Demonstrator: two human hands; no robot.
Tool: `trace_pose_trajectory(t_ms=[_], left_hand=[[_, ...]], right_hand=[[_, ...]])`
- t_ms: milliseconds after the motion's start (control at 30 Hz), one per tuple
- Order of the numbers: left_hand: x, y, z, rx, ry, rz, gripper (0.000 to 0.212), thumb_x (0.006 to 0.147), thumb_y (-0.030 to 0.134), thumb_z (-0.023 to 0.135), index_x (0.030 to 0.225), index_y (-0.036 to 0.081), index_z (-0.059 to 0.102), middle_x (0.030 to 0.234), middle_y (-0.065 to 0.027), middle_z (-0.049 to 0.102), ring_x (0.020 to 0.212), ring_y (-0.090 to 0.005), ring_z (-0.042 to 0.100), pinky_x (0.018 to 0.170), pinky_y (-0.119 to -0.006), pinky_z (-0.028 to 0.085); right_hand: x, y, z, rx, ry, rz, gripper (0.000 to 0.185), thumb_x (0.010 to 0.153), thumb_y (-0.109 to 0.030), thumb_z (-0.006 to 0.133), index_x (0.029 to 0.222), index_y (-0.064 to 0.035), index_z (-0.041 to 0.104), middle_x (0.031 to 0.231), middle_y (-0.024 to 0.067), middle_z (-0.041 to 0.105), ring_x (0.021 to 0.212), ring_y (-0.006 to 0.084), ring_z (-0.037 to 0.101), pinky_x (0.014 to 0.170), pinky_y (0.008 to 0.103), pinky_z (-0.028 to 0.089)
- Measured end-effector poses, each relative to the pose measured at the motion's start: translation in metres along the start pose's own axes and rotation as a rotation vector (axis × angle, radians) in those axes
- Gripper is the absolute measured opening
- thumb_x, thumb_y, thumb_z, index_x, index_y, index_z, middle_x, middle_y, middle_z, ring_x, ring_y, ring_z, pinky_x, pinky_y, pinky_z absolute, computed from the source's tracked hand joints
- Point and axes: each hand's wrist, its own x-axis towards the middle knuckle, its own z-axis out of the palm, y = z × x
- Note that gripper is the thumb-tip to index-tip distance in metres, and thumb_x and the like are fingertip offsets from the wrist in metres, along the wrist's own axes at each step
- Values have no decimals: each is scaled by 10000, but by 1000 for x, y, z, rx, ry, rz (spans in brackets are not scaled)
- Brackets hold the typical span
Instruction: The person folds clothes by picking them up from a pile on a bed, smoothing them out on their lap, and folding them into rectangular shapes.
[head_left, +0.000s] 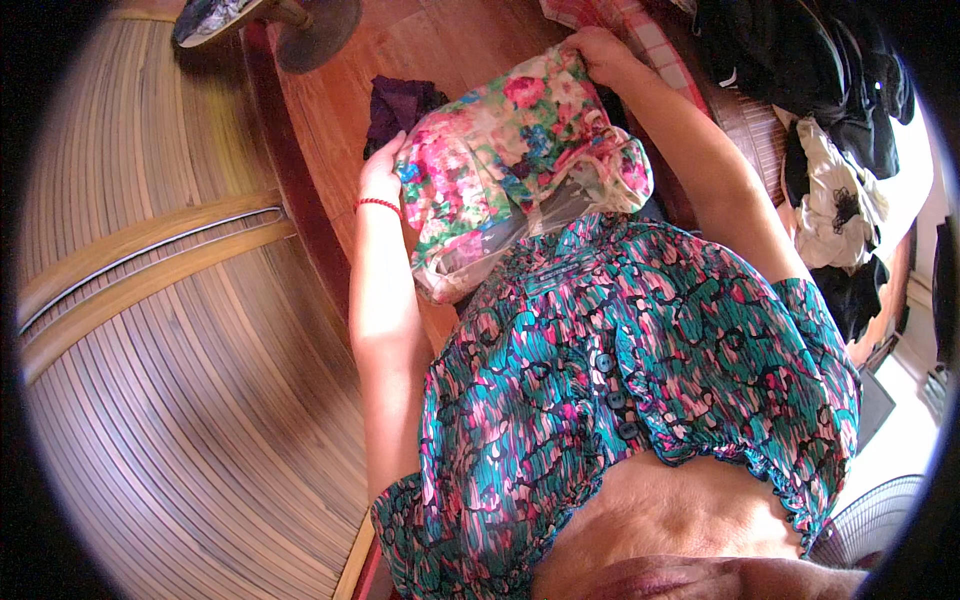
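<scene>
A floral-print cloth garment (517, 142), pink, green and cream, is stretched between my two hands in front of my chest. My left hand (382, 169), with a red bead bracelet at the wrist, grips its left edge. At the upper right corner, my right hand (600, 56) pinches the fabric with bent fingers. Sheer, pale edging shows along the lower folds. Just beyond my left hand, a crumpled dark purple cloth (401, 109) lies on the reddish wooden floor (330, 112).
Slatted wooden cabinet doors (187, 322) curve along the left. A shoe (214, 19) is at the top left, beside a round dark base (319, 37). Black clothes (817, 60) and a cream cloth with a black flower (836, 202) are heaped at right. An electric fan (877, 517) stands lower right.
</scene>
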Motion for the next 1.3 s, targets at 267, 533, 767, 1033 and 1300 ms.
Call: trace_pose_trajectory(t_ms=[267,533,767,1033,1300], left_hand=[[-58,-1,19,45,-89,405,575,847,121,527,1353,22,273,1276,-157,443,1118,-264,499,951,-384,410],[-98,66,83,59,-403,637,466,899,193,449,1330,62,334,1214,-141,506,1119,-278,494,976,-446,378],[-147,151,99,264,-601,983,391,849,33,501,1236,23,447,1183,-159,524,1117,-275,488,998,-446,335],[-146,108,91,144,-509,929,300,844,88,546,1138,35,518,1110,-116,567,1042,-243,536,921,-430,425],[-143,-70,-7,47,-169,479,232,831,-25,503,1052,30,549,998,-89,584,895,-169,576,737,-295,499]], right_hand=[[-21,-2,17,728,-553,518,194,839,-132,545,932,35,579,869,178,637,761,283,623,735,413,526],[-41,-68,41,273,-345,36,230,833,-151,562,998,8,583,924,136,634,778,207,622,691,331,528],[-65,-190,51,351,-585,-480,443,790,-6,517,1220,30,417,909,132,628,763,224,625,706,331,515],[-79,-171,35,233,-459,-530,348,786,-52,547,1130,-5,528,974,125,607,841,233,602,800,352,484],[-159,48,-42,-150,-76,-151,391,805,-134,570,1161,20,519,1085,114,571,995,183,522,904,305,397]])
